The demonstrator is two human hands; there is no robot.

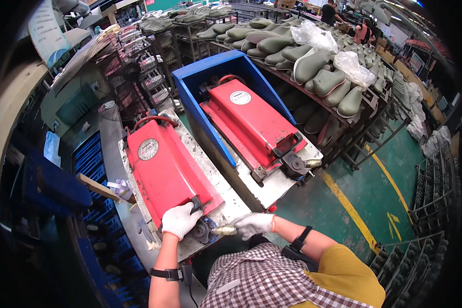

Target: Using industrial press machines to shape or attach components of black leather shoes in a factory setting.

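My left hand (181, 219), in a white knit glove, is closed round the black handle (195, 204) at the near end of a red machine cover (164, 172). The cover lies shut on a white, stained base. Just right of that hand is a dark round latch (203, 230) with a lever grip (224, 231) wrapped in shiny, yellowish tape. My right hand (255, 224), gloved too, is at the free end of this grip with its fingers loosely stretched out. Whether the fingertips touch the grip is hard to make out.
To the right stands a second red machine cover (246, 120) inside a blue metal hood (213, 64). Racks behind it carry many olive-green boots (313, 64) and clear plastic bags (314, 35). Blue slatted shelving (90, 159) is at the left. Two people are far back at the right.
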